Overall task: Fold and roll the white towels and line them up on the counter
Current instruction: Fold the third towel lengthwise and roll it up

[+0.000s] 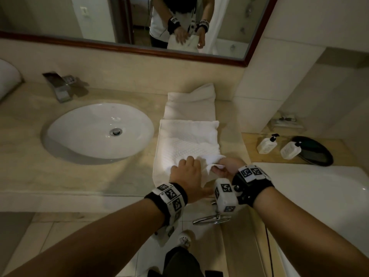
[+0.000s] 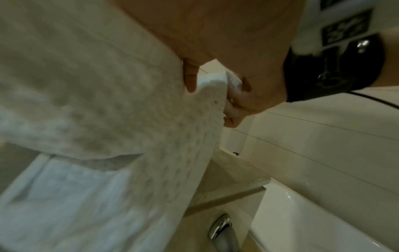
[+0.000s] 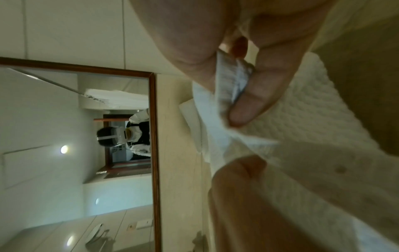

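Note:
A white textured towel (image 1: 187,140) lies lengthwise on the beige counter (image 1: 30,156) to the right of the sink, and its near end hangs over the front edge. My left hand (image 1: 187,172) grips the near part of the towel (image 2: 97,102): fingers on top, thumb (image 2: 190,78) against the cloth. My right hand (image 1: 223,166) pinches a raised corner of the towel (image 3: 302,119) between thumb and forefinger (image 3: 254,102). The cloth bunches between my two hands. A second white towel (image 1: 191,104) lies folded flat just behind the first, touching the back wall.
An oval white sink (image 1: 97,130) with a chrome faucet (image 1: 61,86) takes up the left of the counter. Two pump bottles (image 1: 266,145) and a dark dish (image 1: 313,150) stand on a lower ledge at the right. Below them is the white bathtub rim (image 1: 319,186). A framed mirror (image 1: 60,17) hangs above.

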`<state>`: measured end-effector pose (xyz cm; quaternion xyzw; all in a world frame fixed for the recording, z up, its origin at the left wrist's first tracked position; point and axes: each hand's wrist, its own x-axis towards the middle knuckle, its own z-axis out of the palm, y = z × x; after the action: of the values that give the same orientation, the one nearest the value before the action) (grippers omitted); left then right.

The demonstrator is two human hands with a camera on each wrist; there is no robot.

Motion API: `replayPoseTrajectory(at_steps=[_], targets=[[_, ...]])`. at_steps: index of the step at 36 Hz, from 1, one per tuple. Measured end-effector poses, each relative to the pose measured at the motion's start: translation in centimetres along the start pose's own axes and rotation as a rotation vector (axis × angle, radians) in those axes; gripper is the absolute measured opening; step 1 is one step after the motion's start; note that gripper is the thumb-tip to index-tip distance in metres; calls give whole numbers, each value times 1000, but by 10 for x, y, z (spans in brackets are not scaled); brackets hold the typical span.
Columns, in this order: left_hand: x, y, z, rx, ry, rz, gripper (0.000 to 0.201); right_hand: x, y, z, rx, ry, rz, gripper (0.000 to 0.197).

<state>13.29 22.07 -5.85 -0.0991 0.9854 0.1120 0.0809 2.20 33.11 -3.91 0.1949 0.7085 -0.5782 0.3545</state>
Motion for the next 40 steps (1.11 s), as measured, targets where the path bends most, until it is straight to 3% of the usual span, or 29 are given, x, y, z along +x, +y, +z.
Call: replayPoseTrajectory(at_steps=[5,9,11,13,17,22,25,27,30,32,34,37,40], targets=[[13,5,-8,-28,31,-129,66,-11,-8,17,192,-119,41,18],[16,-11,-17,-58,52,-66,38,-16,-12,8,246,-144,13,23],[14,-20,-20,-61,2,36,41,-18,-14,0,223,-96,-19,28],[8,-27,-20,16,-64,107,51,-21,-14,-6,170,-55,-27,18],[-2,-41,-18,217,-160,82,54,-17,-14,-12,89,9,-80,21],[-3,-60,-26,208,-288,-6,33,-10,-5,-21,-330,99,-220,20],[-2,-67,-33,145,-294,-11,32,-12,3,-25,-828,263,-517,16],[-2,-68,-37,142,-273,-8,29,-20,8,-19,-982,174,-694,26],[-2,-67,-40,134,-232,15,30,-36,19,-8,-1107,-27,-803,47],[-2,-66,-40,103,-209,35,32,-38,27,-4,-1223,-42,-908,59],[-3,-65,-42,97,-193,62,31,-35,29,-3,-1417,2,-971,59],[-4,-70,-42,107,-171,99,30,-31,25,-7,-1644,28,-923,52],[-6,-77,-44,109,-142,117,28,-32,26,-13,-1523,12,-1004,45]])
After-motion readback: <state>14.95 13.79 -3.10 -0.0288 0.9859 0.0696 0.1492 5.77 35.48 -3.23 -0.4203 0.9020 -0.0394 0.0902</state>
